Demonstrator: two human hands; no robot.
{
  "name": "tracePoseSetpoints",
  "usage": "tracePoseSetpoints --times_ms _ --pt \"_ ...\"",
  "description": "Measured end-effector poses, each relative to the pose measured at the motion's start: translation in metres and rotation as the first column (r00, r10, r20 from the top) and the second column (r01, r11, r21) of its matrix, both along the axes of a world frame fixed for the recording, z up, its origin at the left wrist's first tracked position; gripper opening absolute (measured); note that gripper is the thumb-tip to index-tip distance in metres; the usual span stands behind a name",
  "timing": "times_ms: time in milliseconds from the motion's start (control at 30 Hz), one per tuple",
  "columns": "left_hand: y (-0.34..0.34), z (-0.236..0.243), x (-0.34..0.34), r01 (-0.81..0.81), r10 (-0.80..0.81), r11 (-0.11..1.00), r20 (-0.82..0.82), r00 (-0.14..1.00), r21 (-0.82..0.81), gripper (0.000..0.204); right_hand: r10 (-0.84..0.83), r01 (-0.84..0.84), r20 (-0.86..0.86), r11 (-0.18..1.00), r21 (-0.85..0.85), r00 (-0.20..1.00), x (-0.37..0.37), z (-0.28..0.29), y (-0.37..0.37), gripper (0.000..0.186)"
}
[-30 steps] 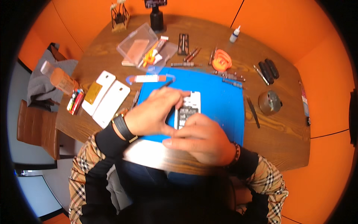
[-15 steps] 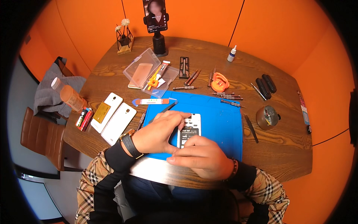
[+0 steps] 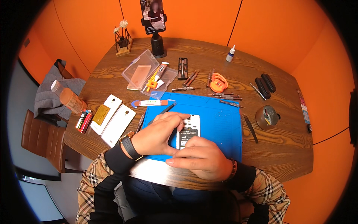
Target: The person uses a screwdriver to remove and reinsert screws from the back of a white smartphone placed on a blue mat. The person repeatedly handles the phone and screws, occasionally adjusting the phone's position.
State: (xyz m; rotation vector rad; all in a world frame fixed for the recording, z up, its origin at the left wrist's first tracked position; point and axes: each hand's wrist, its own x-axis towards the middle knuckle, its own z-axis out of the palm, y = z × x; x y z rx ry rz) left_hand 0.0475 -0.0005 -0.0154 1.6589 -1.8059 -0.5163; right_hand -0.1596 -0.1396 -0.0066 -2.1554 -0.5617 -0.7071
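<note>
An opened phone (image 3: 195, 121) with a white frame and bare innards lies on a blue work mat (image 3: 225, 130). A black battery (image 3: 188, 137) sits in its middle. My left hand (image 3: 158, 134) is closed round the phone's left side, its fingers reaching the upper edge and its thumb near the lower end. Over the lower right part my right hand (image 3: 203, 158) is closed with bent fingers, gripping the phone's lower end. The fingers hide the phone's left side and bottom.
Left of the mat lie two white phones (image 3: 118, 125), one carrying a gold battery (image 3: 100, 114). Beyond it are a clear plastic box (image 3: 143, 71), screwdrivers (image 3: 184, 89) and an orange suction clamp (image 3: 219, 83). Tweezers (image 3: 251, 128) and a round jar (image 3: 267, 117) stand to the right.
Both hands keep nearly the same grip on the phone. The whole view has shifted slightly, and the picture on the screen of the phone in the stand has changed.
</note>
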Motion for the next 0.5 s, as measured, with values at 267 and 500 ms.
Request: tracePoseSetpoints --times_ms 267,500 --pt "-0.0018 -0.0006 -0.0037 -0.014 0.015 0.998 0.014 1.0 -0.053 0.067 -0.003 0.003 -0.009 1.0 0.0 1.0 -0.0001 0.002 0.0004 0.047" --pt "-0.0018 -0.0027 -0.0094 -0.053 0.054 0.997 0.031 0.998 -0.048 0.06 -0.004 0.004 -0.003 1.0 0.024 1.0 0.0008 0.0022 0.001 0.048"
